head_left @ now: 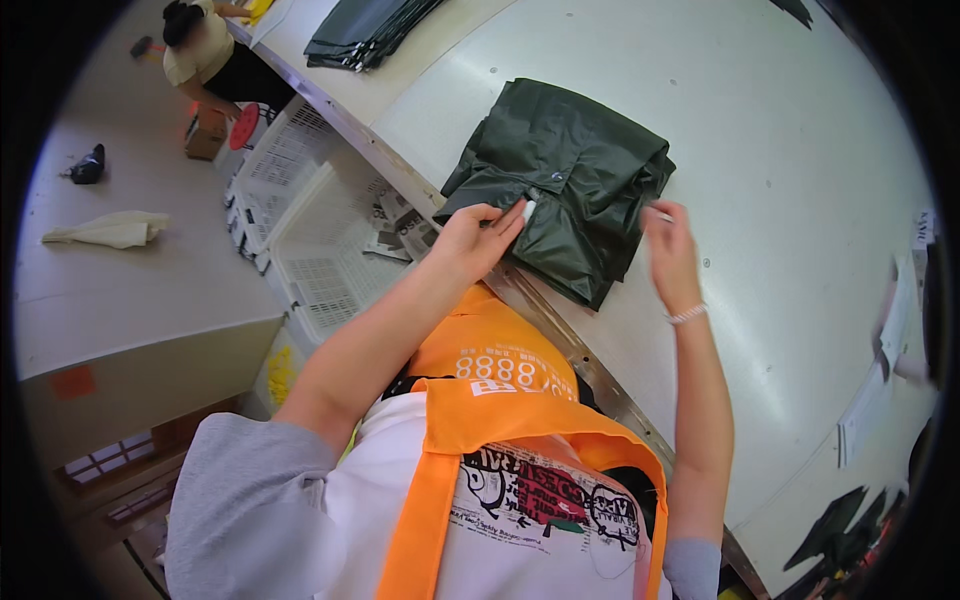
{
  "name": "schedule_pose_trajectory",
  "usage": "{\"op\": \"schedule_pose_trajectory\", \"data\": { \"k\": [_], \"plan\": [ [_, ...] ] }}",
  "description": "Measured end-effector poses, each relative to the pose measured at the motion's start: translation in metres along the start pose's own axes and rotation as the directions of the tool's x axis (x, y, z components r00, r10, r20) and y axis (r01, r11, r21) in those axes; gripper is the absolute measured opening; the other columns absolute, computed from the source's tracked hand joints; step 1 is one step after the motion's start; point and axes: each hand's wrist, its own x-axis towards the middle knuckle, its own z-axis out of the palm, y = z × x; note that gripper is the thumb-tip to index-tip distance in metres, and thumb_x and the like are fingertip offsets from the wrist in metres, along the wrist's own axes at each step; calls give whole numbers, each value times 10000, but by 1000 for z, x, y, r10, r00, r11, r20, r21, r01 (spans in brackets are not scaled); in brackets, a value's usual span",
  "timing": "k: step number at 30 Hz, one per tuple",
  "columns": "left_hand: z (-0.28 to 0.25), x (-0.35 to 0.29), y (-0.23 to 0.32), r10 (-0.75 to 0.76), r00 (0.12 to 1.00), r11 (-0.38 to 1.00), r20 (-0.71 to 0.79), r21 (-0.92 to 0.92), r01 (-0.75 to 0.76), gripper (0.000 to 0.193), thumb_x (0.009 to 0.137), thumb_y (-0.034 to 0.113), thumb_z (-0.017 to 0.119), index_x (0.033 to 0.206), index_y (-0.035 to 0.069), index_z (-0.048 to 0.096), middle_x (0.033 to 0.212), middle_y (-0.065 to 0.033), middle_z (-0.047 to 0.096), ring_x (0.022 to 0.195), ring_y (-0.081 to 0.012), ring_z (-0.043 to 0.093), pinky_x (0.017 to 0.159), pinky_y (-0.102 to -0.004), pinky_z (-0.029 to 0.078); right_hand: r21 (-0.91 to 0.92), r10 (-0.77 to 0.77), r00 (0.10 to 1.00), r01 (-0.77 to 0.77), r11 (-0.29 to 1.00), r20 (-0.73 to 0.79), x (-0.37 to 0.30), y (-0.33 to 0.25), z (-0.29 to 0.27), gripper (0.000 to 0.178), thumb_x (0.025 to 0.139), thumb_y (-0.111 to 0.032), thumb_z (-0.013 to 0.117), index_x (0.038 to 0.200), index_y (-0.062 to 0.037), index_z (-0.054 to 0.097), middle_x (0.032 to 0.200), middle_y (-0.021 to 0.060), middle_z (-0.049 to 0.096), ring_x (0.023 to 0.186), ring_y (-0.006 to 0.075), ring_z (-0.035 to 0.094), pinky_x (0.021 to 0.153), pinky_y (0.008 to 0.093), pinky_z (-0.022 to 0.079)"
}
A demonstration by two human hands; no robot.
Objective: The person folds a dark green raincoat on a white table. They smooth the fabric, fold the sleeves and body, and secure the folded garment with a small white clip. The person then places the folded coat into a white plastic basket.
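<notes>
A dark green folded garment [590, 150] of shiny, waterproof-looking cloth lies on the pale tabletop in front of me, with a small snap button near its middle. At its near left part is my left hand [478, 240], the fingertips closed at a small white tag [529, 210] against the cloth. My right hand [672, 250] is just off the garment's right edge, with fingers curled in. A small whitish bit shows at those fingertips, too small and blurred to name.
A stack of dark green pieces [365, 30] lies at the table's far left. White plastic baskets [325, 250] stand below the left table edge, one with printed paper [400, 220]. Papers [870, 390] and dark pieces [835, 525] lie at right. Another person [215, 60] works at far left.
</notes>
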Motion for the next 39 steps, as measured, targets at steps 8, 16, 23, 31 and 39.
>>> {"op": "schedule_pose_trajectory", "data": {
  "k": [8,16,23,31,39],
  "plan": [
    [5,5,-7,-19,991,991,134,-125,36,368,931,111,501,1209,-100,386,1275,-214,466,1228,-292,458,1070,-376,360,-165,-264,916,324,932,303,54,-57,78,246,868,-228,634,965,-11,572,895,147,628,798,287,624,716,348,489],
    [1,14,4,-102,984,934,144,-326,144,334,942,8,375,1240,-125,301,1261,-258,458,1235,-318,453,1072,-398,384,-111,-232,832,329,938,504,86,-72,81,212,824,-68,672,1025,-18,624,947,53,605,874,158,607,788,272,494],
    [-5,16,4,-115,972,928,206,-326,179,313,935,11,386,1221,-114,362,1264,-240,465,1231,-308,460,1069,-400,389,-16,-144,816,184,983,560,97,-67,82,196,810,-80,699,987,-12,649,935,38,609,859,125,605,784,258,493],
    [-7,19,4,-118,972,928,203,-325,180,319,933,15,392,1221,-115,348,1252,-246,470,1226,-312,460,1068,-394,394,-29,-160,777,223,974,609,100,-72,81,192,801,-88,710,976,-20,669,895,24,595,817,109,576,749,236,467],
    [-5,16,5,-110,972,930,206,-323,174,330,932,15,396,1229,-117,333,1265,-253,461,1233,-314,454,1072,-401,391,-6,-227,762,289,957,607,100,-66,79,196,810,-28,683,1004,-5,659,950,17,579,866,98,575,774,220,468]
  ]
}}
